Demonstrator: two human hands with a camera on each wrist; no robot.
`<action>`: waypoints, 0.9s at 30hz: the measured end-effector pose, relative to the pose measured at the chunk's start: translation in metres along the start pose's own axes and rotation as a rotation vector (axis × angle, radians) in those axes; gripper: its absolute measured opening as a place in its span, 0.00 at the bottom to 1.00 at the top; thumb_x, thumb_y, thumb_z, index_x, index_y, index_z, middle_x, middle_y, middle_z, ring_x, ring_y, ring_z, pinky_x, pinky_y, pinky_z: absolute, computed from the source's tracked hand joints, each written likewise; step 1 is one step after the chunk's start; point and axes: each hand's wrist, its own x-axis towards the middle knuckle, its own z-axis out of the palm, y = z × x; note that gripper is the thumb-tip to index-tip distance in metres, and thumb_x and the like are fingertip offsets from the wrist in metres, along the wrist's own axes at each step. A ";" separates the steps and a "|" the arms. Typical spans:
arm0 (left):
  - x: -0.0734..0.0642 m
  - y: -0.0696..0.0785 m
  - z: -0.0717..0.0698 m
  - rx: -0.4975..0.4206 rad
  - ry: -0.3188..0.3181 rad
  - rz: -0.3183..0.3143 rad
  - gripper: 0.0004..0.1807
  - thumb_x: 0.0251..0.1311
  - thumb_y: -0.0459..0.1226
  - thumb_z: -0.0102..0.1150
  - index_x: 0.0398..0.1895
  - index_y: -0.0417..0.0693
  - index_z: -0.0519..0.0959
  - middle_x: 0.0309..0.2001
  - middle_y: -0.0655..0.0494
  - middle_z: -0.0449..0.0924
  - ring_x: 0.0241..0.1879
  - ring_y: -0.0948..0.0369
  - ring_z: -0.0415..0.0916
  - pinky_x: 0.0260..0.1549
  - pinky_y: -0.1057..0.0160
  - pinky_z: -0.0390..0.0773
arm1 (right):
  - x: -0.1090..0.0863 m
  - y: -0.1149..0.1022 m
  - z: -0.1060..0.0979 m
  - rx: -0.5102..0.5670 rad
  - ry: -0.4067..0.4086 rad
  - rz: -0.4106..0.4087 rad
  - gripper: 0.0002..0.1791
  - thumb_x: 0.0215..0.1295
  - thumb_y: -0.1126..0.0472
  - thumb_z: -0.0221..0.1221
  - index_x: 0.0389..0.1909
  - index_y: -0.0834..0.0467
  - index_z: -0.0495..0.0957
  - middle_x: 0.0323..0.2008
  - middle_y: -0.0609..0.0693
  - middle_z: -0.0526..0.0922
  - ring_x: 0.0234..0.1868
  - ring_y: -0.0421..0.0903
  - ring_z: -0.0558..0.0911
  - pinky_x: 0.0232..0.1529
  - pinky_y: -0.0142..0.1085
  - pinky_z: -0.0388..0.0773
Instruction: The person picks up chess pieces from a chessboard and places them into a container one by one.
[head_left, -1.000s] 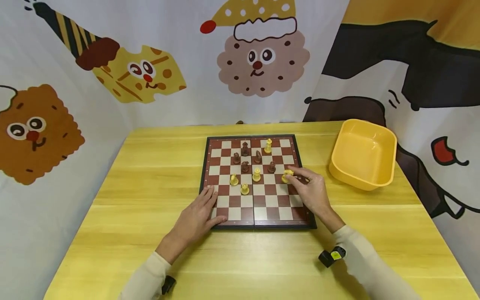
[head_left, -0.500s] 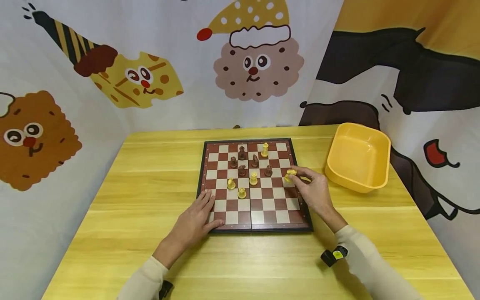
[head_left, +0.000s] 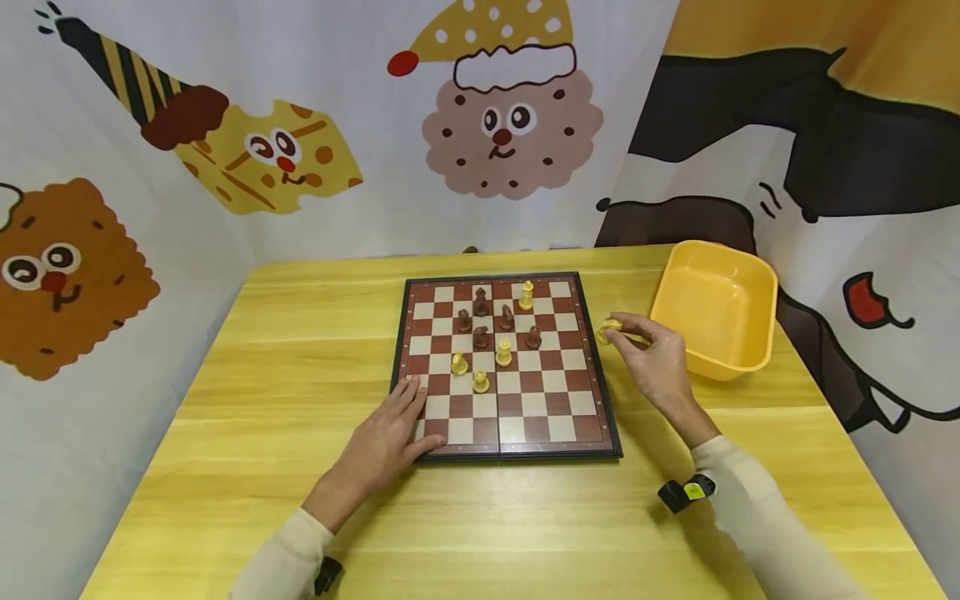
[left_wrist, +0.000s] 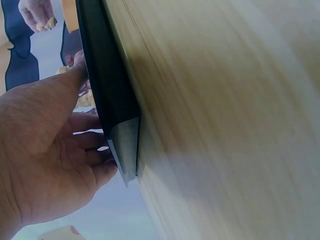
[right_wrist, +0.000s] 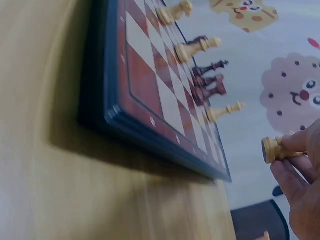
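Observation:
A folding chessboard (head_left: pixel 536 429) lies flat on the table, holding several yellow and dark brown chess pieces. My left hand (head_left: pixel 384 433) rests on its near left corner, fingers extended over the squares; the left wrist view shows these fingers (left_wrist: pixel 102 172) at the board's edge. My right hand (head_left: pixel 660 358) pinches a yellow chess piece (head_left: pixel 608 330) between thumb and fingertips, just past the board's right edge. Seen from the right wrist, this piece (right_wrist: pixel 271 150) is raised and tipped, its round base toward the camera and its top hidden by the fingers.
A yellow plastic tub (head_left: pixel 731 364) stands right of the board, close behind my right hand. On the board, a tall yellow piece (head_left: pixel 527 297) is near the far edge, with dark pieces (head_left: pixel 481 337) around the middle. A cartoon-printed curtain (head_left: pixel 315 225) hangs behind the wooden table (head_left: pixel 300 333).
My right hand has lifted the yellow chess piece off the board's right side and carried it rightward, past the edge toward the tub. The left hand stays on the corner. The head view has shifted slightly.

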 end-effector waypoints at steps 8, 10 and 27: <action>0.002 0.001 -0.001 -0.001 -0.002 0.009 0.46 0.69 0.58 0.58 0.74 0.30 0.61 0.76 0.36 0.54 0.76 0.43 0.50 0.71 0.47 0.59 | 0.013 0.012 -0.031 -0.080 0.100 0.036 0.13 0.65 0.68 0.68 0.50 0.69 0.85 0.45 0.61 0.87 0.44 0.27 0.80 0.45 0.20 0.78; 0.002 0.001 0.000 0.006 -0.002 0.003 0.47 0.69 0.59 0.58 0.74 0.30 0.62 0.76 0.36 0.54 0.76 0.43 0.50 0.71 0.47 0.58 | 0.016 0.013 -0.038 -0.090 0.122 0.069 0.14 0.66 0.67 0.68 0.50 0.68 0.86 0.46 0.61 0.87 0.44 0.28 0.80 0.44 0.20 0.79; -0.002 -0.002 0.001 0.001 0.020 0.011 0.46 0.69 0.59 0.58 0.74 0.30 0.62 0.76 0.36 0.54 0.76 0.43 0.51 0.72 0.47 0.57 | 0.026 0.025 -0.077 -0.182 0.222 0.225 0.17 0.66 0.61 0.68 0.53 0.64 0.85 0.44 0.47 0.86 0.41 0.27 0.80 0.44 0.19 0.78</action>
